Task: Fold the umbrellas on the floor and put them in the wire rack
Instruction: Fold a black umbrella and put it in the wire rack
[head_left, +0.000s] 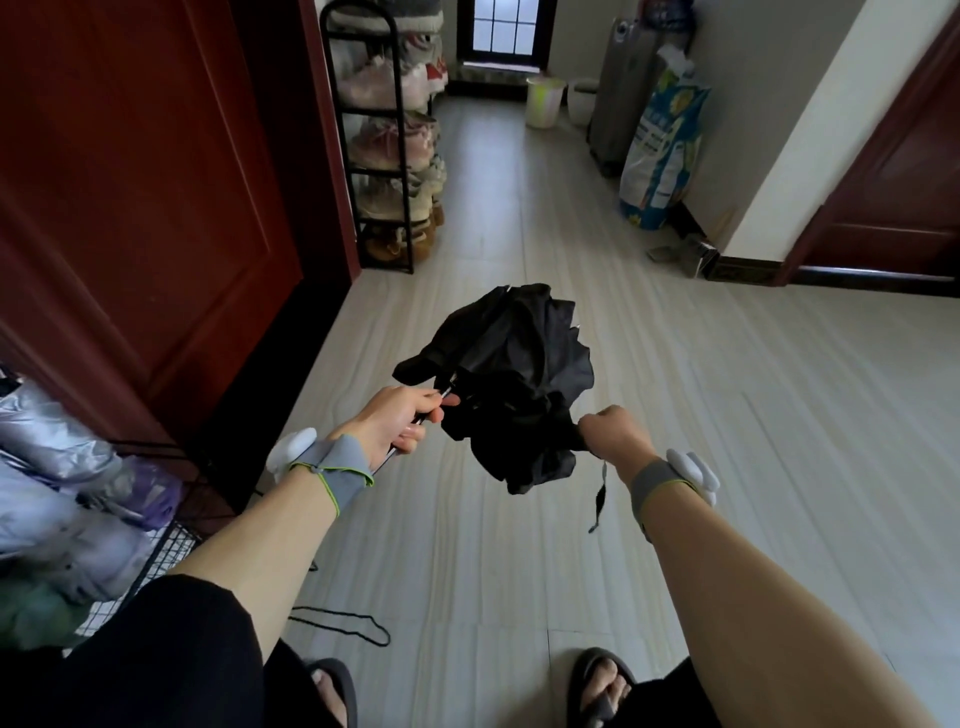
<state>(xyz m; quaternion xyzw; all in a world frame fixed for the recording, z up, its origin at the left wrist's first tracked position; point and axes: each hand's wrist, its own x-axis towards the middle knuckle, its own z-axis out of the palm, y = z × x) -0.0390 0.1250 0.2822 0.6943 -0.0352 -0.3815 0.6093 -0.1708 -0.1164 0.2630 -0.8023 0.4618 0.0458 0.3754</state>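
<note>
A black folding umbrella (511, 374) hangs collapsed and loose in the air between my hands, above the pale floor. My left hand (397, 418) grips thin dark metal ribs at the canopy's left side, fingers curled round them. My right hand (613, 431) is a fist round the umbrella's lower right end, which is hidden inside it; a thin wrist strap (600, 496) dangles below. The black wire rack (171, 545) stands at the lower left against the door, holding several silvery and purple folded umbrellas (67, 467).
A red-brown door (140, 208) fills the left. A black shoe rack (395, 156) stands behind it. A blue printed sack (662, 156) and buckets sit at the far right wall. A black cord (353, 626) lies on the floor near my sandalled feet.
</note>
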